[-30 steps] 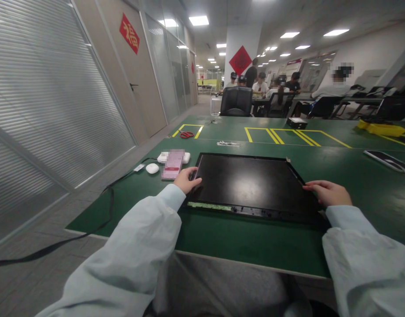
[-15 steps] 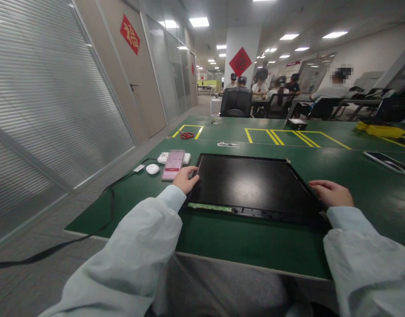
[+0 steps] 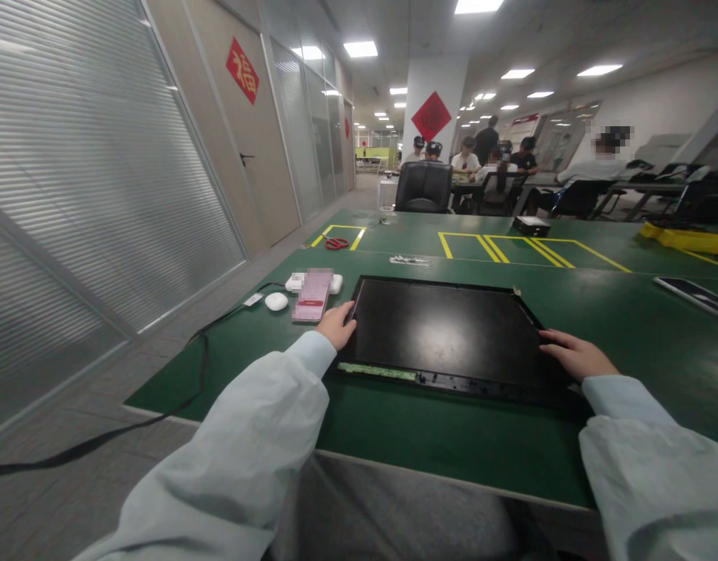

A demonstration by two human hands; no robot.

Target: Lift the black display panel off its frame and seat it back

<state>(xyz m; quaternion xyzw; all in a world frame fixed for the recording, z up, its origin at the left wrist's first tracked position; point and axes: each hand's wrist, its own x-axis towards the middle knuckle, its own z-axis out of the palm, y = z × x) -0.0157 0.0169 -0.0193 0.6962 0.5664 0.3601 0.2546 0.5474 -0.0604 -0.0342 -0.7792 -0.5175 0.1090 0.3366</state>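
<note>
A black LCD screen panel (image 3: 446, 327) lies flat on the green table in front of me, a green circuit strip (image 3: 377, 372) along its near edge. My left hand (image 3: 336, 324) grips the panel's left edge, fingers along the side and thumb at the rim. On the opposite side my right hand (image 3: 581, 355) holds the right edge, with fingers extended over the frame and the thumb on the top surface. The undersides of both hands are hidden.
Left of the panel lie a pink-screened phone (image 3: 312, 296), a white rounded case (image 3: 276, 301) and a black strap (image 3: 204, 351). Red scissors (image 3: 336, 244), a small black box (image 3: 531, 226) and another phone (image 3: 693, 296) rest farther off. People sit behind a black chair (image 3: 424, 187).
My right hand has moved left onto the panel's right edge, and its thumb now reaches over the surface. My left hand stays at the left edge. The view has shifted slightly.
</note>
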